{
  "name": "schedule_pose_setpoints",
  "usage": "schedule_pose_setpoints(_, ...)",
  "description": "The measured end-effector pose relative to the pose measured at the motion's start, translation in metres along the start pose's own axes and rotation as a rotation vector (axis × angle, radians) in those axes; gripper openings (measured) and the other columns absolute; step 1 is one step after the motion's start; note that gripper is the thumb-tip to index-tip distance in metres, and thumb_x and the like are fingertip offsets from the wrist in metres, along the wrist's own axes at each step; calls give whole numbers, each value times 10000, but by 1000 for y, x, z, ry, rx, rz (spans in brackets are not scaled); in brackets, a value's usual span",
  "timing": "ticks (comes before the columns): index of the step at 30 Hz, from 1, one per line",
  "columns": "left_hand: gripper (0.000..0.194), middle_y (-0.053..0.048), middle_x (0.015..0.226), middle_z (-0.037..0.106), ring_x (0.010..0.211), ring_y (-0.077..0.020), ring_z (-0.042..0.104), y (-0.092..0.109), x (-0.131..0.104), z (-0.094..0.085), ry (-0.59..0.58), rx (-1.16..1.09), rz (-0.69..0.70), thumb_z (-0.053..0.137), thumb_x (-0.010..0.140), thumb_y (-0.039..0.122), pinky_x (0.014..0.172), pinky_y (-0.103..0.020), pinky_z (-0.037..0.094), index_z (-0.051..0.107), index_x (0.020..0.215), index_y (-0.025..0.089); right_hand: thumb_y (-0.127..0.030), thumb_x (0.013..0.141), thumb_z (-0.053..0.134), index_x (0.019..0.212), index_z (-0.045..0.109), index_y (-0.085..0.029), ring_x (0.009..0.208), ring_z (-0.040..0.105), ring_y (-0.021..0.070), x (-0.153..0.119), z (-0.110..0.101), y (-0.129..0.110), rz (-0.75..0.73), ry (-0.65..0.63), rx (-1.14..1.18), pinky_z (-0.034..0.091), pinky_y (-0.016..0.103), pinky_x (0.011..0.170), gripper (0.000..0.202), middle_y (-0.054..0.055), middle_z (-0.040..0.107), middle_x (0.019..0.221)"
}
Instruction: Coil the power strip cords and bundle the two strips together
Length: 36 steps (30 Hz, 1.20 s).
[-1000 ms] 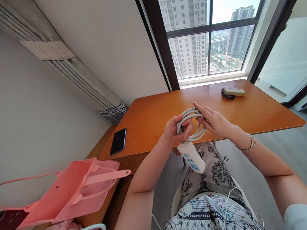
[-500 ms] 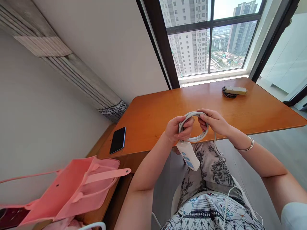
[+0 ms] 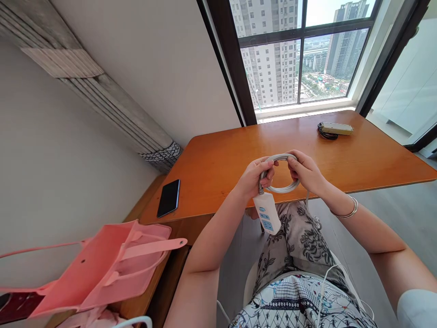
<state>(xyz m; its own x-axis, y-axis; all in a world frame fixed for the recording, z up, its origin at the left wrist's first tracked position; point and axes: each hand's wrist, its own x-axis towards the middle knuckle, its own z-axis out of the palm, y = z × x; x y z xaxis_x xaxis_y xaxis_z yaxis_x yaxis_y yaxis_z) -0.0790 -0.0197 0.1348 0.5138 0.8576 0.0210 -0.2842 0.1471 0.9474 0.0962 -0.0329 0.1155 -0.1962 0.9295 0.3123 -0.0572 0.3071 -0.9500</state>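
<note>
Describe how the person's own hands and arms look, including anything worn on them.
The left hand is ungloved, with nothing visible around its wrist and no sleeve showing along that arm. The right hand is ungloved too; thin, silvery bangles circle its wrist, and a plain whitish sleeve covers the visible upper arm.
</note>
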Motion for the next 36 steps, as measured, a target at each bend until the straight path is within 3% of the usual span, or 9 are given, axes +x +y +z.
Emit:
schedule_pose_setpoints(5,313,70,423,444,312,-31,242,-1,0,2,-21,13,-37,676,739,453,337,-167,212,596,780,154,-521,918,544,870,546,-198,521,400,74,1,-2,-4,-2,2,-146,351,212,459,326,-58,428,661)
schedule_pose_setpoints(9,257,65,425,402,319,-35,219,1,0,5,-35,-14,-130,583,810,402,342,-164,199,502,700,184,-540,881,556,848,531,-202,490,364,70,2,-3,-4,65,-28,-81,358,214,428,340,-72,392,644)
schedule_pose_setpoints(13,270,70,421,371,317,-37,189,1,0,5,-77,-31,-137,540,858,383,342,-161,198,452,684,196,-560,851,591,857,521,-205,466,349,65,3,-6,-6,134,-79,20,402,221,431,362,-87,373,629)
schedule_pose_setpoints(22,276,80,408,366,319,-40,178,-2,0,0,-119,19,-165,550,873,414,339,-158,195,481,733,186,-514,872,593,799,499,-203,426,396,79,7,-13,-4,186,-188,73,433,233,447,333,-97,351,539)
schedule_pose_setpoints(29,538,111,400,320,322,-29,160,-2,-6,6,-114,32,-105,714,750,659,328,-158,169,439,701,199,-548,845,639,830,574,-168,448,340,77,6,-19,-11,204,-325,245,357,235,465,385,-82,386,533)
schedule_pose_setpoints(32,560,114,416,317,325,-24,173,-2,-9,6,-129,-1,-97,746,731,670,331,-151,172,458,714,191,-612,833,639,864,601,-160,472,399,97,4,-22,-9,201,-353,284,364,254,485,455,-63,424,551)
schedule_pose_setpoints(36,510,109,416,310,311,-26,183,-2,-10,5,-94,-82,-134,688,836,609,324,-147,171,424,699,194,-667,822,620,916,636,-157,544,518,145,1,-24,-1,177,-307,267,465,301,572,519,-30,503,572)
